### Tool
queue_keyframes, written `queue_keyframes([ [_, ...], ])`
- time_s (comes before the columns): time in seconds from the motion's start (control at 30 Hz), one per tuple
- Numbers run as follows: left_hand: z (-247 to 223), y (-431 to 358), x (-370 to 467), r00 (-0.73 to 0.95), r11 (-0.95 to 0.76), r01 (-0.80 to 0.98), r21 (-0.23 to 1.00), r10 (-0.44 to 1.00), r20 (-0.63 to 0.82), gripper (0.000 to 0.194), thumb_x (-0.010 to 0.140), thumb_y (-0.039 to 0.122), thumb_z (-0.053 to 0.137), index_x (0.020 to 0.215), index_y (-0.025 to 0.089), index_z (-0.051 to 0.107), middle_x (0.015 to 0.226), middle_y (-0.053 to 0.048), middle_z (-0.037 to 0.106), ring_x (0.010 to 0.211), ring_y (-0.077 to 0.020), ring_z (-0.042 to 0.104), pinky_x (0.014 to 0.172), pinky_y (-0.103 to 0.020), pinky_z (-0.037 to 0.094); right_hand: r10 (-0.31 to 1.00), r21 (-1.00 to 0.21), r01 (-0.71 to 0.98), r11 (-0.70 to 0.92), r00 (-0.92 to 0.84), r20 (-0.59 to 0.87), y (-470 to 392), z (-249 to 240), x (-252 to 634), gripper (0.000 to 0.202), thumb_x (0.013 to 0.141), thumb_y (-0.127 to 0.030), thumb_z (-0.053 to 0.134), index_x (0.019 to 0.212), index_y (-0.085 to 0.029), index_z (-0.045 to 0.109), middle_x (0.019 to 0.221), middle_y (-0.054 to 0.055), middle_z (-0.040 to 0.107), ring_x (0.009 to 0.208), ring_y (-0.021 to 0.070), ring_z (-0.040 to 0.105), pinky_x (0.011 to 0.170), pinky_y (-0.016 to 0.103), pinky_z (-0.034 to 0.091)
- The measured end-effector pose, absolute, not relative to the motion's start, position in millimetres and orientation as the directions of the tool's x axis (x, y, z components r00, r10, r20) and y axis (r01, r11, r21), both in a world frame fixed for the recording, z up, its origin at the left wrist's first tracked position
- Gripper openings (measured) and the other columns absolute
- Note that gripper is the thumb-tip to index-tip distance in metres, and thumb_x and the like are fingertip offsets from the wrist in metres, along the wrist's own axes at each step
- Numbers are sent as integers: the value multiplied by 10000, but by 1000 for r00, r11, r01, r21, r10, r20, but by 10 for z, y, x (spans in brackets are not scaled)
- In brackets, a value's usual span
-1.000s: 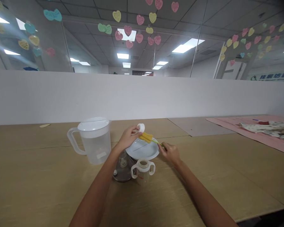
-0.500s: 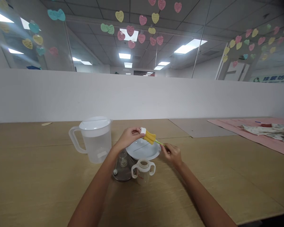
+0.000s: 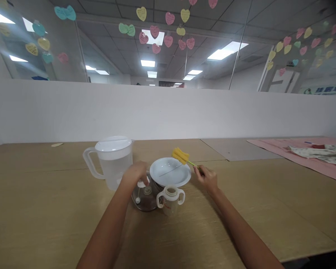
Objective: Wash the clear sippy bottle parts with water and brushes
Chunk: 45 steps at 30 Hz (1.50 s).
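My right hand [image 3: 208,178] is closed on the thin green handle of a bottle brush [image 3: 180,155]; its yellow sponge head is up over the far rim of a white bowl [image 3: 184,181]. My left hand [image 3: 136,173], fingers bent downward, grips a white bottle collar [image 3: 143,182] just above a dark round tray [image 3: 146,204]. On that tray are a clear small part [image 3: 148,190] and a straw with a white weighted end [image 3: 138,200]. In front of the bowl stands an uncapped baby bottle [image 3: 171,203] with two handles.
A lidded clear plastic pitcher [image 3: 113,164] stands left of the tray, close to my left hand. At the far right, a pink cloth [image 3: 271,145] carries patterned fabric [image 3: 313,153]. A low white wall [image 3: 168,112] runs behind the table [image 3: 58,209].
My left hand has moved away from the sponge head, down and left to the tray, with the white collar. The yellow sponge now shows uncovered; my right hand keeps hold of the brush.
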<state>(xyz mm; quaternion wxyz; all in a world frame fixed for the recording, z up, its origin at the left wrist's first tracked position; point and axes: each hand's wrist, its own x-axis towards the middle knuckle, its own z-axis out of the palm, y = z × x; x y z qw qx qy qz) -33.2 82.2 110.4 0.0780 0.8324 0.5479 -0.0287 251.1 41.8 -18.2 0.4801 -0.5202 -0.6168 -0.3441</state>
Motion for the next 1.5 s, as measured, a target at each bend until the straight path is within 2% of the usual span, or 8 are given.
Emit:
queue_keyframes([
  [0.47, 1022, 669, -226, 478, -475, 850, 228, 877, 43, 214, 412, 259, 743, 557, 174, 609, 571, -16, 614, 620, -202, 581, 555, -239, 405, 319, 25, 980, 200, -89, 944, 393, -154, 2480, 290, 849, -328, 475, 631, -166, 578, 453, -21, 503, 407, 70, 433, 464, 195, 306],
  [0.63, 1293, 285, -63, 689, -635, 692, 343, 722, -54, 496, 571, 521, 638, 975, 235, 624, 876, -25, 662, 714, -189, 598, 562, -226, 393, 316, 14, 982, 189, -74, 946, 388, -149, 2472, 285, 843, -317, 484, 618, -165, 569, 454, -23, 501, 411, 70, 431, 459, 197, 298],
  [0.73, 1245, 91, 100, 704, -680, 708, 190, 700, -121, 652, 503, 493, 703, 1082, 220, 580, 943, -63, 651, 790, -243, 603, 594, -259, 410, 328, 1, 980, 201, -68, 942, 395, -162, 2489, 270, 844, -318, 482, 642, -165, 576, 469, -20, 519, 419, 71, 444, 462, 196, 303],
  [0.9, 1039, 43, 265, 724, -729, 683, 45, 669, -167, 484, 442, 359, 773, 862, 163, 634, 859, -91, 648, 742, -261, 601, 570, -275, 408, 325, -15, 975, 224, -60, 944, 401, -164, 2505, 259, 837, -320, 486, 650, -163, 574, 468, -20, 512, 417, 69, 432, 463, 196, 300],
  [1.1, 1185, 182, 182, 917, -815, 357, 457, 398, -6, 529, 469, 390, 762, 950, 233, 607, 883, 3, 625, 823, -202, 574, 657, -247, 414, 330, -208, 944, 255, 117, 937, 341, -95, 2462, 246, 823, -280, 456, 633, -160, 555, 467, -19, 485, 422, 80, 414, 456, 208, 292],
  [1.27, 1286, 340, 108, 753, -553, 86, 829, 581, 310, 571, 618, 376, 699, 1138, 220, 519, 1047, -27, 607, 932, -191, 573, 753, -255, 451, 373, -349, 896, 276, 235, 898, 322, -74, 2447, 219, 808, -250, 389, 755, -159, 581, 547, -2, 540, 475, 110, 456, 476, 220, 321],
  [1.4, 1248, 476, 149, 495, -510, -51, 859, 734, 465, 598, 656, 376, 681, 1186, 200, 468, 1056, -53, 600, 936, -196, 575, 771, -281, 468, 374, -435, 858, 272, 323, 870, 353, -96, 2458, 282, 857, -268, 320, 923, -149, 566, 619, 14, 570, 506, 121, 497, 506, 225, 360],
  [1.5, 1222, 554, 158, 284, -645, 106, 757, 749, 598, 591, 605, 379, 722, 1127, 196, 516, 1025, -47, 576, 945, -199, 555, 820, -304, 449, 359, -430, 851, 302, 316, 878, 357, -110, 2449, 304, 876, -287, 311, 1001, -144, 549, 696, 42, 603, 530, 124, 521, 528, 232, 392],
])
